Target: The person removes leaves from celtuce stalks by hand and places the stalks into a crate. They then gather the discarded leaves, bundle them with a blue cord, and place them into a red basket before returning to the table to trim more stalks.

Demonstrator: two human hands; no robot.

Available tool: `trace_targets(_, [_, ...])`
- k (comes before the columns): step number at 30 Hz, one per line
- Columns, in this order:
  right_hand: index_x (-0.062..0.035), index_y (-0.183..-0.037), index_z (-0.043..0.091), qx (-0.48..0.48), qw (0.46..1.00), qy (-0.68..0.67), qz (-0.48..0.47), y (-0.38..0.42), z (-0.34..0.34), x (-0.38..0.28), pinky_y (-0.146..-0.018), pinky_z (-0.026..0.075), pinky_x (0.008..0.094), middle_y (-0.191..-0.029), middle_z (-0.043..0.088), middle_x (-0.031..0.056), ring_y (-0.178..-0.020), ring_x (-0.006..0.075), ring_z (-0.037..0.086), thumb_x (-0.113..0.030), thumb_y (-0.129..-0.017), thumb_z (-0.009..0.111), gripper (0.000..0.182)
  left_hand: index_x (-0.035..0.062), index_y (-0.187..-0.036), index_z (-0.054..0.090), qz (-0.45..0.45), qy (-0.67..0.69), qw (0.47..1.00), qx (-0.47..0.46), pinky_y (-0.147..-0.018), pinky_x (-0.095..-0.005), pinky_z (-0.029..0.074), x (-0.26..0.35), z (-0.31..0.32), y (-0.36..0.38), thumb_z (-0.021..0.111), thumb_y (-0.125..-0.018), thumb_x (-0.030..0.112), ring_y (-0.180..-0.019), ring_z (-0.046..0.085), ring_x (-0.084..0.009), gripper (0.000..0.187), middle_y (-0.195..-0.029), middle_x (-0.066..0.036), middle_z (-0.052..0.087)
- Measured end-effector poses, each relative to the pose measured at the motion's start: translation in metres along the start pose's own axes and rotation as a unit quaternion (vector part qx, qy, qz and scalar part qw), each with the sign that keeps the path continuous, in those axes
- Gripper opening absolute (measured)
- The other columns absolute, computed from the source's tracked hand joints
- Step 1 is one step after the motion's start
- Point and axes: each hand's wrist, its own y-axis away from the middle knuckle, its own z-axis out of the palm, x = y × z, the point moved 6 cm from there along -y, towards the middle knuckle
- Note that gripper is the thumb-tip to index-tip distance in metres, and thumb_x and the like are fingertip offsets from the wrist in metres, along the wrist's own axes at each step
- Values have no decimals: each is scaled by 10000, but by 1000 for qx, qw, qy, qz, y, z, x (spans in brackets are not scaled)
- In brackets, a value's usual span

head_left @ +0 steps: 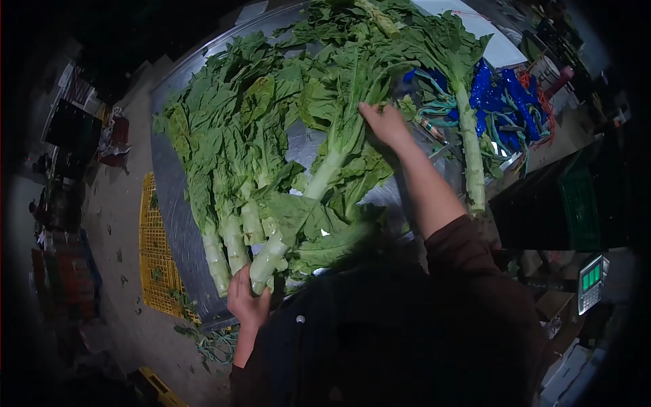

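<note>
Our left hand (247,302) clamps the stem end of one leafy stalk (298,217) at the bench (169,203) edge; beside it, three trimmed stalks (227,237) lie ready. Farther off, our right hand (386,125) presses flat, fingers apart, on its leaves; more greens (468,142) wait beyond.

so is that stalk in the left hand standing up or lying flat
Lying flat. The stalk rests along the metal table beside other stalks; the left hand grips its cut end, and the right hand presses its leaves.
</note>
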Motion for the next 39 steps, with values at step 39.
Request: trace_targets(39, [-12, -1111, 539, -216, 923, -291, -128, 133, 99, -147, -643, 493, 266, -922, 651, 70, -758, 122, 615, -288, -884, 617, 365, 27, -1303, 386, -274, 498, 746, -347, -696, -341, 512, 18, 19, -19, 765, -663, 75, -788, 603, -193, 745, -949, -82, 587])
